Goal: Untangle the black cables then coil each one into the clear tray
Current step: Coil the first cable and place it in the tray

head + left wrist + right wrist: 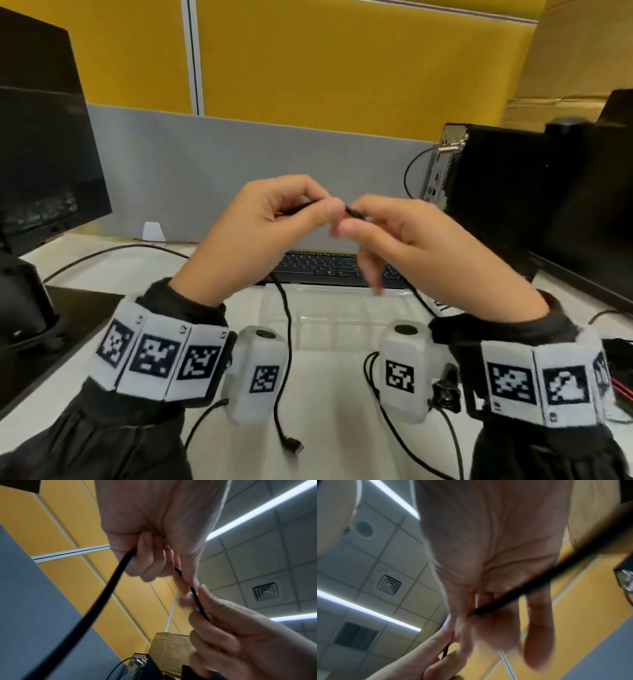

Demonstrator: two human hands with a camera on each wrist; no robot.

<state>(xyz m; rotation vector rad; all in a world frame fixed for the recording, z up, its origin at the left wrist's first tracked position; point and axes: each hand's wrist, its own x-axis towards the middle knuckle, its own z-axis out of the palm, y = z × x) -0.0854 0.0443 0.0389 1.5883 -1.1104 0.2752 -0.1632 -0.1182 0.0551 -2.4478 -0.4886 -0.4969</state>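
Note:
Both hands are raised above the desk, fingertips almost meeting, with a thin black cable (354,213) stretched between them. My left hand (270,222) grips the cable (109,588) in curled fingers; its length hangs down from that hand to a plug end (294,445) lying on the white desk. My right hand (387,236) pinches the cable (513,596) between thumb and forefinger, its other fingers hanging loose. Under the hands lies the clear tray (339,318). A second black cable (394,428) runs over the desk at the lower right.
A black keyboard (329,267) sits behind the tray. A dark monitor (41,144) stands at the left, a black computer case (507,192) and another monitor (599,222) at the right. A grey partition (239,171) closes off the back.

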